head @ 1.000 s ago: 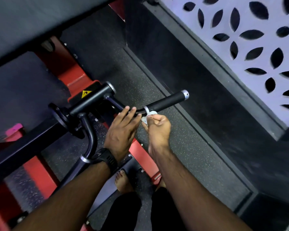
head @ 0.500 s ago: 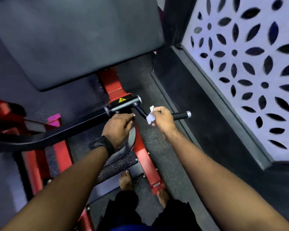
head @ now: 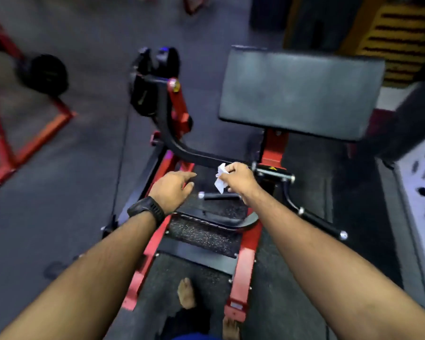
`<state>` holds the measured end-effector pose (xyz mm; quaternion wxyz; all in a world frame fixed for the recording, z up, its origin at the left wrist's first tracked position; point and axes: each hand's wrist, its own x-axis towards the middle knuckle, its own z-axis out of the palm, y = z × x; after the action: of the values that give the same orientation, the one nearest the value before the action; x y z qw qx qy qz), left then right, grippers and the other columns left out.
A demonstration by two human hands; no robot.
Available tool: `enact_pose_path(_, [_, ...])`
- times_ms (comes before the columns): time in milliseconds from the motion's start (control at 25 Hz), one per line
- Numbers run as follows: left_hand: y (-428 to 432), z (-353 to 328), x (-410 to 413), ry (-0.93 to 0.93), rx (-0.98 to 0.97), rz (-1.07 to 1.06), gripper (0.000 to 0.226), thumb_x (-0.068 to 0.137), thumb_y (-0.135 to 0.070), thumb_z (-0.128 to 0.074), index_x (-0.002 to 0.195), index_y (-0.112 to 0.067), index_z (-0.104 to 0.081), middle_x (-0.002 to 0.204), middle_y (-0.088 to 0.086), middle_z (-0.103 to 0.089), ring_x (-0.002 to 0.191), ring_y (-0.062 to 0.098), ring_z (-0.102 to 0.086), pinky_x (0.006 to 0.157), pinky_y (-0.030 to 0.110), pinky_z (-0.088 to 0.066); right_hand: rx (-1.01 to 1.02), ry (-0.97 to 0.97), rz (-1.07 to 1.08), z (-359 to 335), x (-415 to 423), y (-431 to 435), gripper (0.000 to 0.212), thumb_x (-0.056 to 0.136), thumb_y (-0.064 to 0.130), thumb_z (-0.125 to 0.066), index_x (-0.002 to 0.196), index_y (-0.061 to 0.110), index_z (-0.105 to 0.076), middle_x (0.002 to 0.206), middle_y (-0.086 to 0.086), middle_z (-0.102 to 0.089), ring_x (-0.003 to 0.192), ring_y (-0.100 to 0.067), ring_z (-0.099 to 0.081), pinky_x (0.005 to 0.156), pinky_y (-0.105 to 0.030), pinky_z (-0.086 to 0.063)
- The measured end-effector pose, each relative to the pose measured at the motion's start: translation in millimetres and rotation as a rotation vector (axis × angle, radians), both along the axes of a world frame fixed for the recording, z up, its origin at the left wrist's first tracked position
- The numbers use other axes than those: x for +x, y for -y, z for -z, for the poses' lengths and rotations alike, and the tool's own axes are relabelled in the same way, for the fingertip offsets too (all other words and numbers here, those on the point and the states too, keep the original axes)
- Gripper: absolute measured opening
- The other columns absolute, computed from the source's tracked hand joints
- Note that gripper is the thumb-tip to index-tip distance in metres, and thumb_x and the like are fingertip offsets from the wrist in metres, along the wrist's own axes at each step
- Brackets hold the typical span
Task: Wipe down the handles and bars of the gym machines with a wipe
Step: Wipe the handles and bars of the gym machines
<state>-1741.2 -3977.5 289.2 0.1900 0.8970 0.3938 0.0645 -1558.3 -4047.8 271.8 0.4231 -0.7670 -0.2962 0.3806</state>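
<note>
White wipe [head: 220, 177] sits crumpled in your right hand [head: 241, 179], pinched by curled fingers, its loose end hanging just above the short handle [head: 219, 196]. The black bar [head: 196, 157] runs just beyond that hand's knuckles. Your left hand [head: 172, 188], a watch [head: 146, 208] at its wrist, is spread and holds nothing, just left of the wipe. The pad [head: 299, 92] stands beyond your right hand.

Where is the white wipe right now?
In the head view, near the middle, the wipe is pinched in the right hand, just right of the open left hand and above a short black handle.
</note>
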Motion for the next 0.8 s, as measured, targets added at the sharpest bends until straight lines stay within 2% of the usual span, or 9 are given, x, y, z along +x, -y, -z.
enact_pose_path(80, [2.6, -18.5, -56.5, -0.009, 0.03, -0.143, 0.036, 0.096, -0.024, -0.054, 0.132, -0.022, -0.06, 0.132, 0.003, -0.062, 0.122, 0.025, -0.056, 0.099, 0.035, -0.044, 0.006, 0.047, -0.163, -15.1, -47.5, -21.4, 0.029, 0.081, 0.007, -0.058, 0.059, 0.02, -0.043, 0.063, 0.002, -0.051, 0.058, -0.016, -0.049, 0.048, -0.028, -0.043])
enact_pose_path(240, [12.1, -45.6, -172.3, -0.063, 0.072, -0.406, 0.038, 0.098, -0.027, -0.051, 0.135, -0.023, -0.057, 0.135, 0.002, -0.06, 0.124, 0.024, -0.053, 0.098, 0.032, -0.042, 0.087, 0.135, -0.452, -40.2, -159.5, -59.7, 0.025, 0.084, 0.007, -0.055, 0.064, 0.02, -0.048, 0.061, 0.006, -0.049, 0.057, -0.013, -0.048, 0.056, -0.028, -0.041])
enact_pose_path(400, [36.3, -60.6, -286.4, -0.129, 0.045, -0.579, 0.039, 0.1, -0.03, -0.047, 0.138, -0.026, -0.053, 0.138, -0.001, -0.057, 0.126, 0.021, -0.051, 0.1, 0.033, -0.042, 0.141, 0.242, -0.674, -51.3, -278.4, -84.1, 0.013, 0.084, 0.018, -0.059, 0.072, 0.021, -0.055, 0.079, 0.0, -0.06, 0.075, -0.021, -0.057, 0.069, -0.032, -0.048])
enact_pose_path(480, [45.9, -66.1, -344.7, -0.163, 0.021, -0.656, 0.039, 0.1, -0.031, -0.047, 0.139, -0.025, -0.052, 0.138, -0.001, -0.057, 0.126, 0.021, -0.052, 0.1, 0.032, -0.043, 0.153, 0.314, -0.777, -59.8, -339.4, -90.0, 0.018, 0.087, 0.019, -0.056, 0.07, 0.022, -0.051, 0.084, 0.001, -0.059, 0.079, -0.02, -0.054, 0.065, -0.028, -0.04])
enact_pose_path(560, [53.5, -69.7, -398.4, -0.176, 0.015, -0.73, 0.039, 0.1, -0.032, -0.047, 0.138, -0.025, -0.053, 0.137, -0.002, -0.058, 0.125, 0.02, -0.053, 0.1, 0.032, -0.043, 0.188, 0.348, -0.868, -67.7, -397.7, -93.9, 0.014, 0.089, 0.02, -0.054, 0.075, 0.023, -0.053, 0.087, 0.001, -0.06, 0.081, -0.018, -0.053, 0.065, -0.025, -0.034])
enact_pose_path(800, [44.1, -69.4, -513.7, -0.225, -0.006, -0.82, 0.039, 0.101, -0.034, -0.046, 0.139, -0.026, -0.052, 0.136, -0.004, -0.059, 0.124, 0.019, -0.054, 0.098, 0.03, -0.042, 0.237, 0.373, -0.988, -70.6, -516.7, -124.4, 0.013, 0.088, 0.023, -0.054, 0.076, 0.019, -0.056, 0.085, 0.0, -0.063, 0.082, -0.019, -0.056, 0.066, -0.026, -0.035])
